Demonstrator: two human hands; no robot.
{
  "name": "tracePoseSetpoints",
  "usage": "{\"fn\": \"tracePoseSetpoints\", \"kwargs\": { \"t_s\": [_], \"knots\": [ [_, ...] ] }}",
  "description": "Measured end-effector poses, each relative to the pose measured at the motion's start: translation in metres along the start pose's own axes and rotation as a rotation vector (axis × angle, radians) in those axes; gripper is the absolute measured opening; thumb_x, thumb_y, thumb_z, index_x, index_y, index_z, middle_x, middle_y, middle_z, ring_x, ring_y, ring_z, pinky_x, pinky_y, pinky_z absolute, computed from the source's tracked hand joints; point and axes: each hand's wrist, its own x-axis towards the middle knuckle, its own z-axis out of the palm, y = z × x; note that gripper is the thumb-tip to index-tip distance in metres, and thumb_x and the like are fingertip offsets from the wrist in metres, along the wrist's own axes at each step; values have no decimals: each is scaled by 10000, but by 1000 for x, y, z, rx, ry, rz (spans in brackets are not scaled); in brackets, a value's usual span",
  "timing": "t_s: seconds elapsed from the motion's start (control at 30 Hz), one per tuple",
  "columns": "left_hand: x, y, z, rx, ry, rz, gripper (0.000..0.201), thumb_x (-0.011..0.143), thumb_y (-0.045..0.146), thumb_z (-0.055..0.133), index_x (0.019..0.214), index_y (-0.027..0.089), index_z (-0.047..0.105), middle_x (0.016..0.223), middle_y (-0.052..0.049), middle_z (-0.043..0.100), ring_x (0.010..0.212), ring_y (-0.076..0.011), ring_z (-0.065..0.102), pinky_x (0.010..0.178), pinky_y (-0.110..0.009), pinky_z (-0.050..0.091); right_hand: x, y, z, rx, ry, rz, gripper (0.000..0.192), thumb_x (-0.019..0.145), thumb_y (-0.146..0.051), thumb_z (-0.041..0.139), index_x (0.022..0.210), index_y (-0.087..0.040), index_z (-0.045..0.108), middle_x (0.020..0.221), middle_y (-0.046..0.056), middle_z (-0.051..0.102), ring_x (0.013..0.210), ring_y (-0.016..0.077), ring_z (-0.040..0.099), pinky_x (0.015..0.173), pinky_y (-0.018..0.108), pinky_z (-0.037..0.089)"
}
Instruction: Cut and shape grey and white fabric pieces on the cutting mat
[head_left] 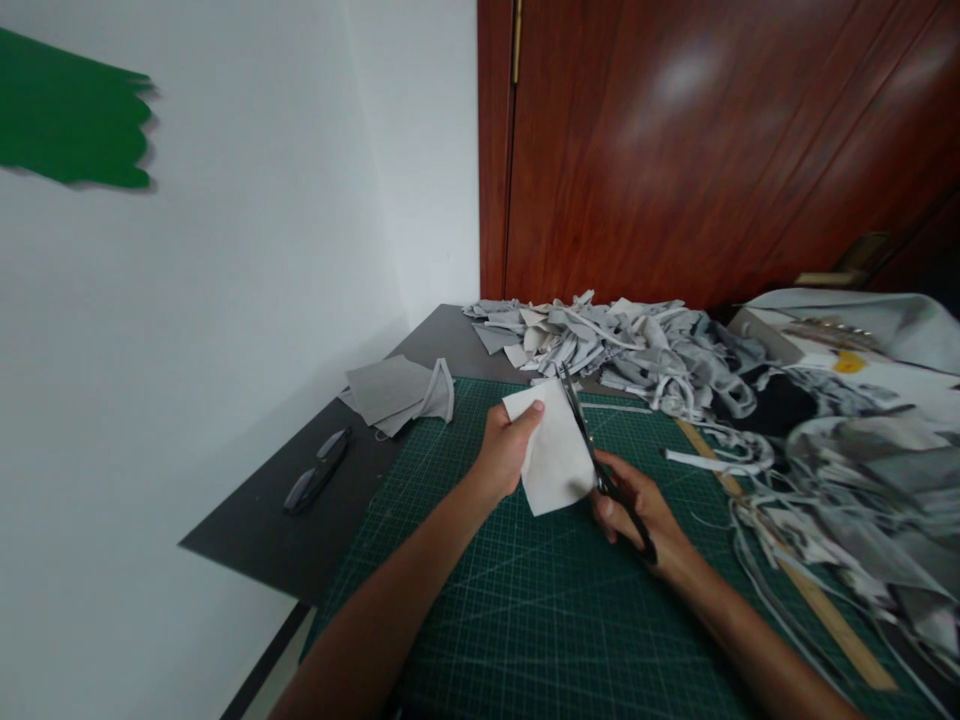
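My left hand (504, 448) pinches a white piece of fabric (553, 455) by its upper left corner and holds it above a green cutting mat (525, 610). My right hand (637, 510) grips black scissors (592, 450). Their blades run up along the fabric's right edge, tips pointing away from me.
A heap of grey and white fabric strips (637, 350) covers the table's far side and right. Folded grey pieces (397, 392) and a dark pair of glasses (316, 472) lie on the dark tabletop (262, 530) at left. A wooden ruler (810, 590) lies at the mat's right. A wooden door (712, 150) stands behind.
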Motion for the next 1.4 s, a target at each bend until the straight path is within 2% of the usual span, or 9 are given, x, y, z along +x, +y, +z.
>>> {"fn": "tracePoseSetpoints", "kwargs": {
  "t_s": [0.23, 0.7, 1.0, 1.4],
  "knots": [
    [0, -3, 0, 42, 12, 14, 447, 639, 468, 934, 889, 131, 780, 846, -70, 787, 737, -208, 700, 715, -322, 537, 0, -4, 2, -19, -8, 41, 862, 726, -775, 786, 1312, -192, 538, 668, -49, 539, 455, 112, 452, 394, 252, 412],
    [0, -4, 0, 65, 16, 11, 476, 620, 491, 938, 877, 124, 774, 800, -53, 771, 671, -176, 665, 667, -298, 519, 0, 1, 3, -54, -15, 7, 829, 803, -747, 738, 1345, -145, 559, 633, -57, 523, 420, 102, 427, 370, 243, 383],
    [0, -3, 0, 71, 34, 4, 436, 628, 470, 932, 851, 132, 770, 782, -45, 764, 666, -172, 659, 665, -294, 509, -1, -5, 7, -18, -18, 25, 796, 812, -730, 745, 1340, -154, 595, 595, -70, 500, 412, 99, 410, 371, 242, 375],
    [-1, -3, -1, 68, 23, 7, 439, 631, 482, 930, 848, 135, 772, 792, -51, 766, 676, -182, 665, 673, -305, 513, -3, -8, 7, -63, -40, 12, 794, 853, -713, 712, 1368, -127, 569, 569, -77, 486, 415, 101, 400, 378, 245, 391]
  ]
}}
